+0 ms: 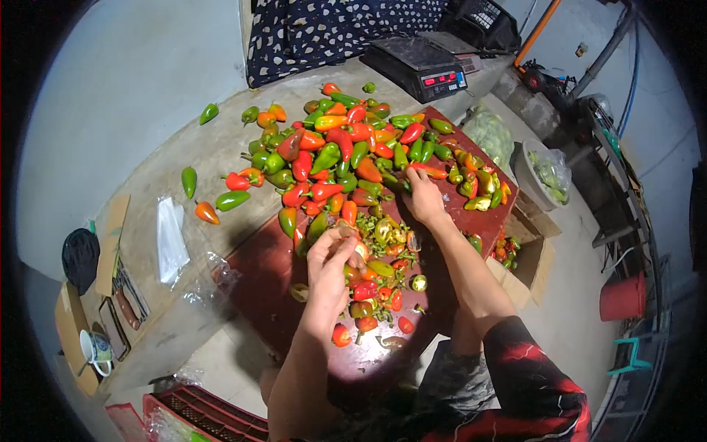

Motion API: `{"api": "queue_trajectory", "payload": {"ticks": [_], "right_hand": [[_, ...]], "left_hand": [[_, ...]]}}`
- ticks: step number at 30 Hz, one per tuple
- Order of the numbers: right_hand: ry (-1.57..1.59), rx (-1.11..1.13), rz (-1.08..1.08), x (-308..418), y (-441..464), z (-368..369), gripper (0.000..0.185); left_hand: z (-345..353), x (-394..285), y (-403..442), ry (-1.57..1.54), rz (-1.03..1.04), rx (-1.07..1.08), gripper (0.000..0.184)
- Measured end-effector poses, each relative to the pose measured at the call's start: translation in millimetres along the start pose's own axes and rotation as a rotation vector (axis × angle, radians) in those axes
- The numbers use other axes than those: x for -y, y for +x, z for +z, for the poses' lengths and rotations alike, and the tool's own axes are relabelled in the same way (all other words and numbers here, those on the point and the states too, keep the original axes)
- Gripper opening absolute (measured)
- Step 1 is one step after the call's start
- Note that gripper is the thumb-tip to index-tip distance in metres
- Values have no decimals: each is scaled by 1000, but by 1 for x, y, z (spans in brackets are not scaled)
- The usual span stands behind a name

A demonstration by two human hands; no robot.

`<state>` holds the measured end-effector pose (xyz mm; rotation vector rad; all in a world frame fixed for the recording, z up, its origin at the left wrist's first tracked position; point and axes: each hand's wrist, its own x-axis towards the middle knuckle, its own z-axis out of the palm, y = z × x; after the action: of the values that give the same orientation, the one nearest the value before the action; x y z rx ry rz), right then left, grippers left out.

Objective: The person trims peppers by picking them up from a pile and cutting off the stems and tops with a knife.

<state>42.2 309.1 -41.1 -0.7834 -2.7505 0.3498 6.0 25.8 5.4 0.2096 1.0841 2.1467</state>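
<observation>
My left hand is closed, its fingers pinching a red pepper that shows a pale, cut-looking face. Farther right, my right hand reaches into the pile with curled fingers. An orange-red pepper lies against its fingertips; what the fingers grip is hidden. Beyond both hands spreads a big heap of red, green and orange peppers across a dark red board. Between my hands lie green stem scraps and cut pepper pieces. Several pale green and yellow peppers form a group at right.
A digital scale with a lit red display stands at the back. A cardboard box with peppers sits below the board's right edge, near a tub. White plastic bags and a mug are at left; a red crate is below.
</observation>
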Motion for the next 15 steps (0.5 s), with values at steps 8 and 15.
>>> {"api": "queue_trajectory", "payload": {"ticks": [8, 15], "right_hand": [[96, -13, 17, -5, -8, -6, 50], [881, 230, 133, 59, -58, -91, 23]], "left_hand": [[-6, 1, 2, 27, -26, 18, 11], [1, -1, 5, 413, 94, -158, 40]]}}
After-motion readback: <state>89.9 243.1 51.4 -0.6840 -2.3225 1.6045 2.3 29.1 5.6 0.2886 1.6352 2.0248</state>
